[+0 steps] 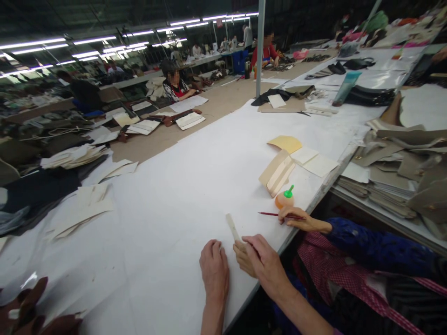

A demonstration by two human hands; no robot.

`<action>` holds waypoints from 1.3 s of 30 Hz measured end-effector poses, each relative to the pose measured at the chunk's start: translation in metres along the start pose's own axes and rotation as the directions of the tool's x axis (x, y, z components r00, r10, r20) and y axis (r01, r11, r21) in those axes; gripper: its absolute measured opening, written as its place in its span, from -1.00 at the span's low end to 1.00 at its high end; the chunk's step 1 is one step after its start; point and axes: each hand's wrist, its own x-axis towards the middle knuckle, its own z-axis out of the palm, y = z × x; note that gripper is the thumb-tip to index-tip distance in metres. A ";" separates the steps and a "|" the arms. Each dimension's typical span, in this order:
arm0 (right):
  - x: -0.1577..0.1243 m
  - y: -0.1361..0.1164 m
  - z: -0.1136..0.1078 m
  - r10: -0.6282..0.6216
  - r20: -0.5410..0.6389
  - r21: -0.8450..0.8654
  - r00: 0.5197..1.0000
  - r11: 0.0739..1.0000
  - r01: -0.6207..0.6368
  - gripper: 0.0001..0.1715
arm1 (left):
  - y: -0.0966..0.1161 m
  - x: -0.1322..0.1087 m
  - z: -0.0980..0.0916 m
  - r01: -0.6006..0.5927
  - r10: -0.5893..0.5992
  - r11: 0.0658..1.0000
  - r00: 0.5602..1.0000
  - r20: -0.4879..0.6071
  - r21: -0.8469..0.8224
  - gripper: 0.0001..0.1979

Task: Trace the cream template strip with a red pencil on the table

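My left hand (214, 267) rests on the white table covering (157, 232), fingers loosely bent and nothing visible in it. To its right, my right hand (267, 265) has its fingers apart, over a co-worker's hand (243, 257). That hand holds the lower end of a narrow pale strip (232, 225), which points away across the table; whether my right fingertips touch the strip, I cannot tell. With the other hand (296, 219), the co-worker holds a dark red pencil (268, 213). Just beyond stands a round orange bottle (284, 199) with a green nozzle.
Folded beige piece (277, 172), yellow sheet (284, 143) and pale cards (316, 161) lie beyond the bottle. Stacked grey-beige pieces (384, 186) are at right. Pale panels (87, 207) and dark fabric (45, 190) lie left. A metal post (260, 51) rises from the table.
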 end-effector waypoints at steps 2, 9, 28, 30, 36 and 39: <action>0.009 -0.001 -0.006 0.004 -0.021 -0.092 1.000 0.996 -0.006 -0.64 | -0.005 -0.012 0.000 -0.037 0.037 0.999 0.999 0.001 0.011 -0.75; -0.015 -0.018 0.016 -0.124 0.103 -0.083 0.987 0.988 0.133 -0.69 | -0.012 -0.024 0.002 -0.069 0.070 0.996 0.998 -0.001 0.049 -0.70; 0.048 0.049 0.069 -0.220 0.607 -0.101 0.764 0.932 0.348 -0.68 | -0.009 -0.027 0.006 -0.026 0.019 0.981 0.999 0.039 0.193 -0.66; 0.044 0.044 0.058 -0.257 0.650 -0.064 0.716 0.919 0.389 -0.68 | -0.006 -0.032 0.005 -0.010 -0.005 0.974 0.998 0.066 0.226 -0.63; 0.035 0.021 0.030 -0.397 0.704 0.133 0.589 0.888 0.440 -0.54 | 0.030 -0.062 -0.007 0.086 -0.127 0.930 0.987 0.093 0.357 -0.57; 0.033 0.012 0.024 -0.491 0.680 0.268 0.544 0.858 0.439 -0.60 | 0.049 -0.076 -0.011 0.144 -0.192 0.894 0.979 0.073 0.423 -0.54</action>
